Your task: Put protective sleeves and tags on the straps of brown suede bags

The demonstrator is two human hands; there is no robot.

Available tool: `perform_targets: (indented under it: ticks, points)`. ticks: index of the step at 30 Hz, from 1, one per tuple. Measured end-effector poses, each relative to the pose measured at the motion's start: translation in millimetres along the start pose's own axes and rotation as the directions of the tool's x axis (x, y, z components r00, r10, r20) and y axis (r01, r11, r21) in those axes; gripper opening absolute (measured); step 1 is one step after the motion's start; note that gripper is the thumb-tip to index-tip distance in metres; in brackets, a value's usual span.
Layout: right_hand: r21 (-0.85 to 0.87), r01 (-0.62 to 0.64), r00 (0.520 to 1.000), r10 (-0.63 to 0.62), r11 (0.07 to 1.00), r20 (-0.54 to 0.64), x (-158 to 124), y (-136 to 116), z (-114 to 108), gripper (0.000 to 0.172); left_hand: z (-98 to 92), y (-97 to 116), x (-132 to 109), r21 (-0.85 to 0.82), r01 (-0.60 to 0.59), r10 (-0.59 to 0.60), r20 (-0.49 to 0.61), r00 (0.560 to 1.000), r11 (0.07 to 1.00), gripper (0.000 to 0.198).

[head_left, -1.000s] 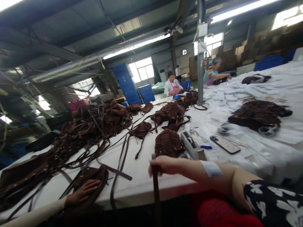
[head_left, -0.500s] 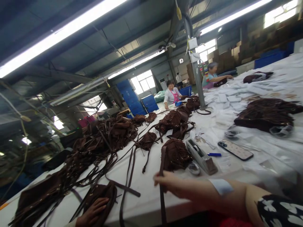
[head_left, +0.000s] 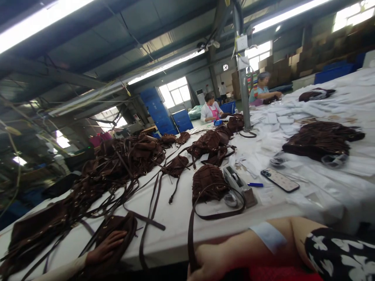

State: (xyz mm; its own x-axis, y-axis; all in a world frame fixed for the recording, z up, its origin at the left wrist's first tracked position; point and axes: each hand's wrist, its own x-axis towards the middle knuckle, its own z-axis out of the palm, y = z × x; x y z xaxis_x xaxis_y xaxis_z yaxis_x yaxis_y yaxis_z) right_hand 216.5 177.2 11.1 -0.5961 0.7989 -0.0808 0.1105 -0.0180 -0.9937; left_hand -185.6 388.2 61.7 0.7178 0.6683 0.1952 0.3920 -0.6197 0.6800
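Observation:
My left hand (head_left: 109,246) lies with its fingers flat on a dark brown bag (head_left: 129,232) at the table's near left edge. My right hand (head_left: 202,263) is low at the front edge, partly cut off by the frame, closed on a long brown strap (head_left: 191,234). That strap runs up and loops over the table beside a small fringed brown bag (head_left: 208,183). Just right of this bag stands a grey tape dispenser (head_left: 240,185), with a clear roll of tape (head_left: 230,200) in front of it.
Piled brown bags with tangled straps (head_left: 129,156) cover the left side, and more bags (head_left: 209,142) lie mid-table. To the right are a blue pen (head_left: 255,184), a phone (head_left: 280,180), a fringed bag (head_left: 319,138) and white packing (head_left: 281,121). Two people sit beyond, near a grey post (head_left: 245,101).
My right hand has come down toward the table edge with the strap, whose loop now lies across the table in front of the dispenser. My left hand stays on its bag. The view has shifted slightly.

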Motion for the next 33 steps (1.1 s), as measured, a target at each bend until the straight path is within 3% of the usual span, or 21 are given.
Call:
perform_targets:
  ticks: [1,2,4,5,7,8,10,14,17,23,33]
  points:
    - [0.006,-0.048,0.999,0.048,0.999,0.026,-1.1,-0.1,0.8,0.025,23.2,25.6,0.9,-0.051,0.03,-0.029,0.02,0.999,0.998,0.035]
    - [0.056,-0.067,0.995,0.071,0.996,-0.067,-0.9,-1.7,-0.5,0.03,54.2,53.5,-1.3,-0.113,0.082,-0.078,0.034,0.996,0.99,0.035]
    - [0.107,-0.07,0.976,0.09,0.992,-0.199,0.6,-4.9,-3.7,0.031,132.7,111.0,-14.9,-0.229,0.208,-0.241,-0.128,0.962,0.951,0.037]
    - [0.091,-0.066,0.981,0.081,0.994,-0.175,0.3,-4.8,-3.4,0.029,174.6,138.6,-24.9,-0.263,0.24,-0.278,-0.117,0.953,0.934,0.034]
    - [-0.003,-0.043,0.999,0.043,0.999,-0.014,-5.3,-1.2,2.0,0.025,247.6,187.5,-45.0,-0.333,0.302,-0.352,-0.099,0.931,0.893,0.03]
    - [-0.048,-0.027,0.998,0.029,0.998,0.058,-10.7,0.6,5.4,0.025,273.8,207.5,-52.9,-0.369,0.331,-0.392,-0.104,0.914,0.869,0.028]
    - [-0.077,-0.006,0.997,0.012,0.997,0.078,-22.8,0.1,7.8,0.028,301.3,234.9,-62.6,-0.408,0.393,-0.486,-0.154,0.86,0.824,0.026]
    - [0.095,-0.037,0.996,0.045,0.995,-0.074,-33.4,-20.6,-11.8,0.042,293.7,243.6,-70.7,-0.469,0.423,-0.594,-0.314,0.74,0.775,0.023]
    - [0.143,0.053,0.979,-0.023,0.988,-0.202,-34.0,-38.4,-27.0,0.042,285.7,237.9,-76.1,-0.509,0.423,-0.628,-0.347,0.696,0.75,0.02]
    - [0.151,0.145,0.954,-0.097,0.978,-0.283,-43.9,-45.2,-14.6,0.04,294.4,238.5,-77.6,-0.502,0.433,-0.629,-0.332,0.702,0.748,0.019]
    - [-0.032,0.215,0.963,-0.217,0.976,-0.156,-45.7,-39.5,5.7,0.038,294.3,247.3,-70.3,-0.581,0.435,-0.645,-0.214,0.733,0.688,0.028]
